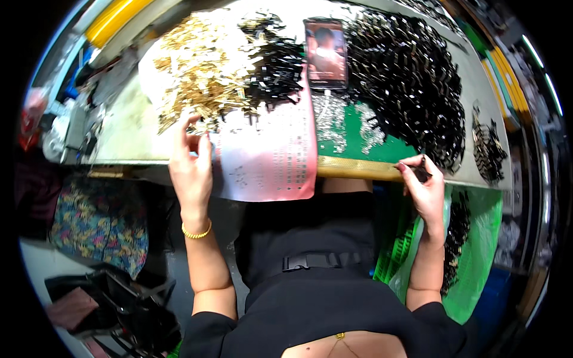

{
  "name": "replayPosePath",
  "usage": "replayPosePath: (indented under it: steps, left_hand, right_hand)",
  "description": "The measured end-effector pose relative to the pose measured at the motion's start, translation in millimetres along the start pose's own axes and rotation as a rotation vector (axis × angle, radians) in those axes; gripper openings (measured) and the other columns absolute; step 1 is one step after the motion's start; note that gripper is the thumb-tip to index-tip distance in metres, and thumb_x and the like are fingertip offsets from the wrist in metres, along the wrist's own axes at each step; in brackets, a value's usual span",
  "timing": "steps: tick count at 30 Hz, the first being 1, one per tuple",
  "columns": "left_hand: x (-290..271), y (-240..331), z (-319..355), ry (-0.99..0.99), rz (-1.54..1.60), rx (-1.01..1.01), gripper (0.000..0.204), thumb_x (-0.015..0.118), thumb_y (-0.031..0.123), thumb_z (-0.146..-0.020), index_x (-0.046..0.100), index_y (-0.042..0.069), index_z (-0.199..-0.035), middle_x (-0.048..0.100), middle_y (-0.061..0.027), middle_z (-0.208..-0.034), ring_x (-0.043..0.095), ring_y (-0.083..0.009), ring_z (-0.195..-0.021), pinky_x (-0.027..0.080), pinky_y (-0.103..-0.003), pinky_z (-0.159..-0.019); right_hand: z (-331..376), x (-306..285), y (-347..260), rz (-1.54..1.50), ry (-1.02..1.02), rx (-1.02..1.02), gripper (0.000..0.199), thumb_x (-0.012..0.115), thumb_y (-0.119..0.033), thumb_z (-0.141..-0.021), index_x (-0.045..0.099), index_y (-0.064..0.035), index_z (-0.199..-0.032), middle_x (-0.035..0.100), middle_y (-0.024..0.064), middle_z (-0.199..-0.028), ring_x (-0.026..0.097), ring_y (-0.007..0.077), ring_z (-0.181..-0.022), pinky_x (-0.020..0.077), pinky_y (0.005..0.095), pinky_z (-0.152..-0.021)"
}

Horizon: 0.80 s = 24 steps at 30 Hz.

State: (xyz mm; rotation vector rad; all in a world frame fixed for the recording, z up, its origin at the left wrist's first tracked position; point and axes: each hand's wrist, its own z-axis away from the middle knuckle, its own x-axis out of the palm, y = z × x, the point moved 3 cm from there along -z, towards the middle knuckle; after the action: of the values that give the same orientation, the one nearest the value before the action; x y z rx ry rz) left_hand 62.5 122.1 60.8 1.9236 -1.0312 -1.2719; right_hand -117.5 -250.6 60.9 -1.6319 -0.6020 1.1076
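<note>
My left hand [194, 164] is at the near edge of a heap of thin gold-coloured metal pieces [203, 65]. Its fingers are curled near the thumb, and whatever they hold is too small to make out. At the table's front edge on the right, my right hand [425, 191] is closed on a narrow black piece [422, 172]. Beyond that hand lies a big pile of glossy black strips [406, 71]. Small silver pieces [331, 122] are scattered on a green mat [353, 140] between the hands. A smaller black heap [274, 71] adjoins the gold one.
A pink-and-white printed sheet [262, 170] hangs over the table's front edge, beside a yellowish strip [352, 167]. A phone [326, 53] with a lit screen rests among the piles. Below right is a green plastic bag [477, 256] with black strips; more black strips [488, 146] lie at the table's right end.
</note>
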Motion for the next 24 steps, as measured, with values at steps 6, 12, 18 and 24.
replayPosePath:
  steps: [6,12,18,24]
  left_hand:
    - [21.0,34.4,24.9,-0.496,0.776,-0.106,0.059,0.068,-0.005,-0.091,0.046,-0.006,-0.146,0.060,-0.0131,-0.129,0.067,-0.0203,-0.104,0.054,-0.034,-0.100]
    - [50.0,78.3,47.8,-0.401,0.308,0.405,0.014,0.073,-0.001,-0.085,0.072,0.001,-0.099,0.067,-0.0094,-0.086,0.066,-0.0188,-0.085,0.052,-0.032,-0.072]
    - [89.0,88.6,82.8,-0.804,0.502,0.306,0.008,0.059,0.005,-0.100,0.065,0.001,-0.103,0.070,-0.0117,-0.089,0.068,-0.0247,-0.068,0.052,-0.032,-0.063]
    - [94.3,67.8,91.8,-0.889,0.550,0.077,0.011,0.057,0.005,-0.102,0.064,-0.002,-0.106,0.070,-0.0133,-0.093,0.070,-0.0246,-0.079,0.054,-0.031,-0.071]
  right_hand:
    - [12.8,38.0,-49.3,-0.279,-0.231,0.029,0.006,0.070,-0.007,-0.095,0.068,-0.0018,-0.097,0.071,0.0027,-0.088,0.055,0.0021,-0.062,0.0438,0.0181,-0.053]
    - [21.1,44.4,-69.3,-0.497,-0.247,0.026,0.007,0.071,-0.004,-0.094,0.068,-0.0004,-0.100,0.075,0.0096,-0.099,0.059,0.0040,-0.066,0.0465,0.0186,-0.054]
    - [20.3,55.6,-67.8,-0.552,-0.172,0.045,0.009,0.071,-0.004,-0.094,0.068,-0.0002,-0.101,0.075,0.0099,-0.098,0.060,0.0042,-0.067,0.0477,0.0186,-0.055]
    - [7.2,63.7,-57.5,-0.490,-0.149,0.244,0.011,0.071,-0.009,-0.095,0.065,-0.0007,-0.098,0.073,0.0096,-0.091,0.057,0.0049,-0.056,0.0457,0.0187,-0.050]
